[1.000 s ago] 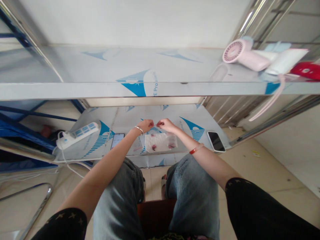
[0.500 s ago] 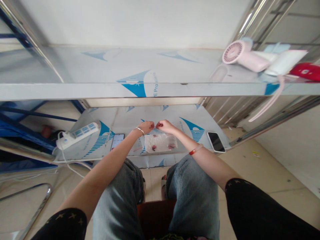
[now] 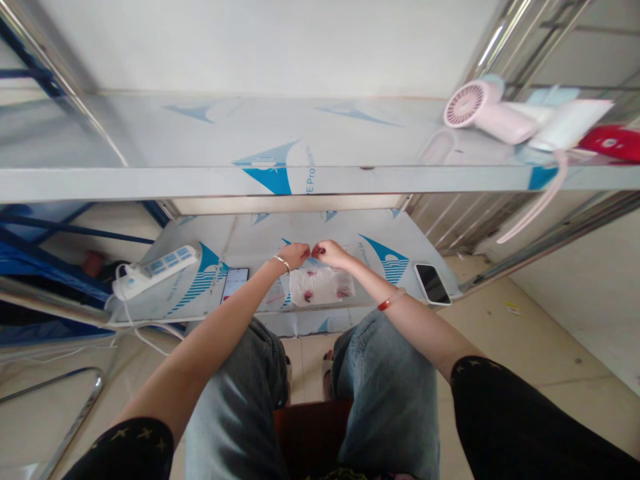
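My left hand [image 3: 295, 255] and my right hand [image 3: 329, 253] meet nearly fingertip to fingertip above the lower shelf. Both have their fingers curled into a pinch; whatever is between them is too small and hidden to name. Just below the hands, a white tissue [image 3: 324, 285] lies spread on the shelf. Several small dark red pieces rest on it, one at its left [image 3: 308, 295] and another at its right [image 3: 343, 293]. What these pieces are, I cannot make out. Left of the tissue is a clear plastic bag [image 3: 275, 297] with a reddish line, partly behind my left wrist.
The lower shelf [image 3: 250, 233] also bears a white power strip [image 3: 167, 265], a lit phone [image 3: 236, 281] partly behind my left forearm, and a dark-screened phone [image 3: 433, 285]. Above it juts an upper shelf [image 3: 200, 181] carrying a pink hand fan [image 3: 505, 121] and a red object [image 3: 613, 142].
The fingers of my left hand have shifted very slightly. My right hand and the things on the shelf stay where they were.
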`<move>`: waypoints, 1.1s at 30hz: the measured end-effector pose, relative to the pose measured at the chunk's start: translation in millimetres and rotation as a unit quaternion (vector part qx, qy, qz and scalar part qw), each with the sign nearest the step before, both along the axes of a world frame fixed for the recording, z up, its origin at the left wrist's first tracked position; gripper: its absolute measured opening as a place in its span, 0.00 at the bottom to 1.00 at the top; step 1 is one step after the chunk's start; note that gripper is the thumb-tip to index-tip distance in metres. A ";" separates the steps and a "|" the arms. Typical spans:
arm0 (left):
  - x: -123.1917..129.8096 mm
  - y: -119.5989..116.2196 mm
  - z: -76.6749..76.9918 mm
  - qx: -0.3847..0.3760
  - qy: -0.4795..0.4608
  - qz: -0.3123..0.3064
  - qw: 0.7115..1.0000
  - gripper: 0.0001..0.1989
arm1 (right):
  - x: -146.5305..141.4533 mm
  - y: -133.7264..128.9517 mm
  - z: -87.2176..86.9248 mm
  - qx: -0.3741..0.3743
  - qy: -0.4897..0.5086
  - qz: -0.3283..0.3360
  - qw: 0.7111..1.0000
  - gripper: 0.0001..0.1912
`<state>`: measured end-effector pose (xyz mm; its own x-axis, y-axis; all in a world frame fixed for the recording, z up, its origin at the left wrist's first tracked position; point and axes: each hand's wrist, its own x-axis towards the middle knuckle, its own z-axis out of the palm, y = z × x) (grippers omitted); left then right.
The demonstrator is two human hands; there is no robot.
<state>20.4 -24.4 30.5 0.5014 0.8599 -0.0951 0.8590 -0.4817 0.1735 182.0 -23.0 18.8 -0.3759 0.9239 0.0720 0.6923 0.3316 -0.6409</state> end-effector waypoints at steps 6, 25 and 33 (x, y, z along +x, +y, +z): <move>1.7 -4.6 7.0 -0.014 -0.006 0.008 1.000 0.12 | 1.0 0.0 2.2 -0.012 -0.010 -0.001 1.000 0.08; -21.2 13.0 2.7 -0.035 -0.062 0.121 0.990 0.09 | 24.9 15.8 -9.3 -0.030 0.064 0.011 0.997 0.05; -22.0 18.5 -7.3 -0.019 -0.102 0.085 0.991 0.08 | 15.6 9.7 -9.3 -0.030 0.060 0.016 0.998 0.07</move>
<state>-1.6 -5.9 23.2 0.3614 0.9315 -0.0414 0.8725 -0.3222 0.3673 197.6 -13.3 9.5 -0.3965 0.9159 0.0632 0.5989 0.3102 -0.7383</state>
